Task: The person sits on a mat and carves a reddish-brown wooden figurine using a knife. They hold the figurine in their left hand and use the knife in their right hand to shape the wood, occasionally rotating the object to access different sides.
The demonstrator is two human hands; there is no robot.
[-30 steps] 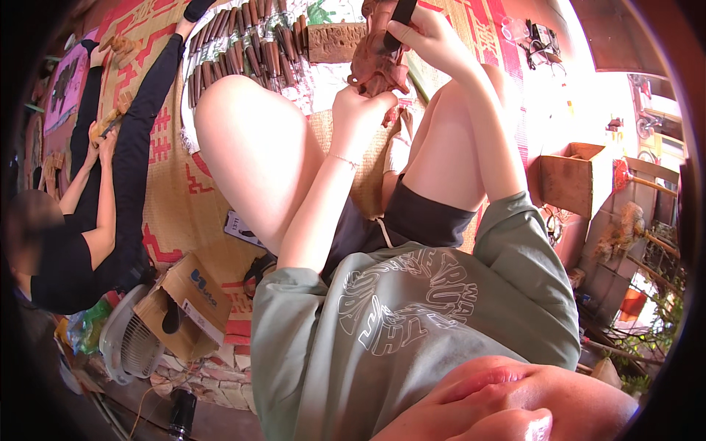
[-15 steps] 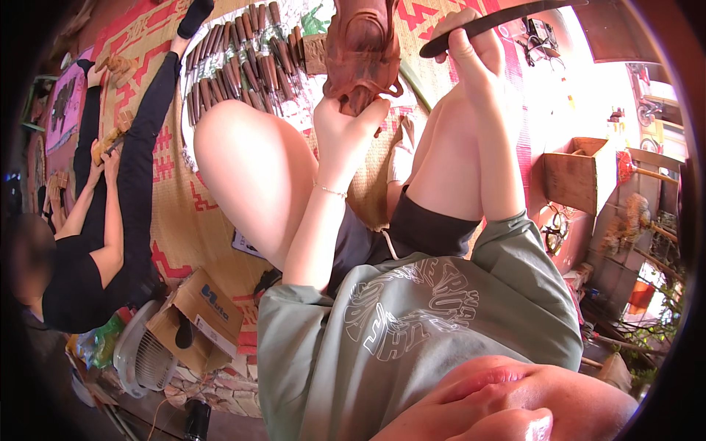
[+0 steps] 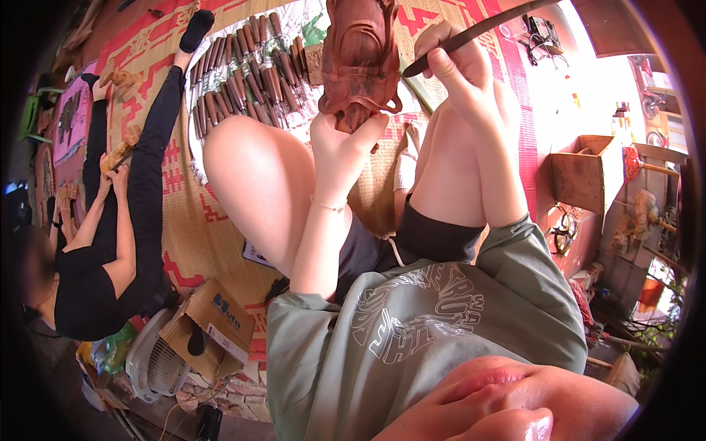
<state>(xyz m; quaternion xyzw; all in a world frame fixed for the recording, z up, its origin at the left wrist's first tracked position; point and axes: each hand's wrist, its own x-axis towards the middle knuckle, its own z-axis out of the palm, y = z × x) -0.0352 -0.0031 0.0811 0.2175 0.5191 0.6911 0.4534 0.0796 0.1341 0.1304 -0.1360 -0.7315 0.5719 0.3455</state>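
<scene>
A reddish-brown wood carving (image 3: 362, 62) with raised, pierced ornament stands out between my knees, its far end cut off by the top edge. My left hand (image 3: 344, 143) is closed round its near, narrow end, thumb on the right side. My right hand (image 3: 457, 66) grips a long, dark, flat tool (image 3: 489, 26) that slants up to the right. The near end of this tool lies close to the carving's right side; whether they touch I cannot tell. My fingers partly cover the tool's lower part.
Rows of wood-handled carving tools (image 3: 246, 70) lie on a white cloth at left. Further left, a person (image 3: 95, 257) in black works on a pale wooden piece (image 3: 121, 151). A wooden box (image 3: 586, 173) stands at right; a cardboard box (image 3: 209, 331) and fan (image 3: 158, 360) are at lower left.
My right hand has come slightly down and left, bringing the tool's near end closer to the carving. The tool has turned and looks narrower. My left hand keeps its hold.
</scene>
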